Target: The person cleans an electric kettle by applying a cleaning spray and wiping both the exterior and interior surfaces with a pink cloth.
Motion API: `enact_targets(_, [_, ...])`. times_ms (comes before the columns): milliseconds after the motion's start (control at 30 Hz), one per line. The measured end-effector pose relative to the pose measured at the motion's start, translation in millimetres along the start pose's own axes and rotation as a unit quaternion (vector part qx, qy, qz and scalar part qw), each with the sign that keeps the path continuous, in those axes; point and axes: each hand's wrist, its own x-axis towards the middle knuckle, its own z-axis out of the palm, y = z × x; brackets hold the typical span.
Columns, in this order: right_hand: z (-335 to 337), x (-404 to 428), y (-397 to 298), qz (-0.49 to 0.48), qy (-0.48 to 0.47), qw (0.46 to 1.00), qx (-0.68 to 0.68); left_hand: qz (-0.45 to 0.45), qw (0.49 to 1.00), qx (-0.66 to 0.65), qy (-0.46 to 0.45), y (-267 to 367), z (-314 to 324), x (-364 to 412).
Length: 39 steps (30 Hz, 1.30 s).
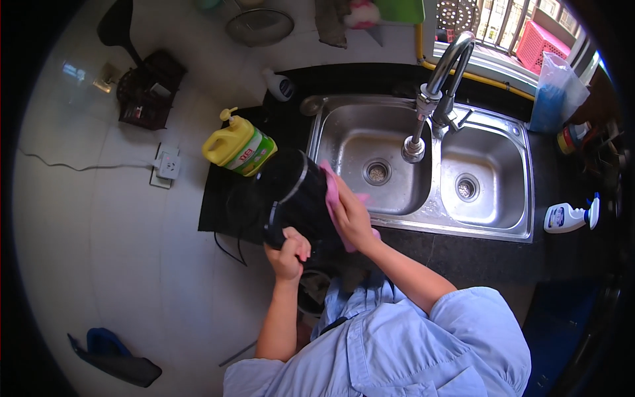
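A black kitchen appliance (305,208) with a silver trim band lies tilted over the dark counter, left of the double sink; its exact kind is hard to tell. My left hand (288,252) grips its near end, by a part with a silver strip that looks like a handle. A pink cloth (332,191) is under my right hand (354,218), which presses it flat against the appliance's right side. Part of the cloth hangs down beside the sink's edge.
A yellow detergent jug (243,146) with a pump stands behind the appliance. The steel double sink (377,218) with its tall faucet (436,74) lies to the right. Further right is a spray bottle (565,217). A dark cord (230,253) hangs off the counter's left end.
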Motion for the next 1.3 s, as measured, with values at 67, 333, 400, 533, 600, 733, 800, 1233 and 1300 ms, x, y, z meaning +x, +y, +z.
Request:
enact_targets(67, [1.2,27.6,-19.5,0.019,0.013,0.998,0.062,0.014,0.999,0.024,-0.04,-12.1,2.9,-4.4])
enact_targets(333, [-6.4,17.8,48.0,0.042,0.045,0.996,0.065,0.021,0.992,0.093,-0.08,-56.1,-4.3,-18.1])
enact_targets(400, [-6.0,-1.6,69.8,0.08,0.045,0.994,0.053,0.023,0.99,0.09,-0.102,-58.9,-8.6,-20.2])
enact_targets(533, [-12.5,-5.4,82.8,0.216,0.016,0.973,0.078,0.025,0.989,0.091,-0.111,-60.3,-15.5,-24.8])
enact_targets(600, [-11.0,-1.9,78.7,0.217,0.021,0.969,0.112,0.038,0.983,0.123,-0.13,-62.9,-22.3,-27.6])
enact_targets(733, [-5.4,27.2,8.2,0.155,0.027,0.976,0.149,0.016,0.992,0.09,-0.083,-62.2,-26.0,-37.5])
enact_targets(800, [-8.7,45.5,-25.1,0.101,-0.01,0.98,0.172,0.003,0.991,0.108,-0.083,-61.0,-28.6,-38.8])
enact_targets(1233, [1.7,5.6,81.9,0.233,-0.128,0.953,0.145,-0.074,0.971,0.194,-0.115,-26.9,-64.9,-51.3])
enact_targets(1300, [0.3,5.6,97.5,0.241,-0.122,0.955,0.121,-0.121,0.946,0.272,-0.131,-2.3,-63.0,-44.1])
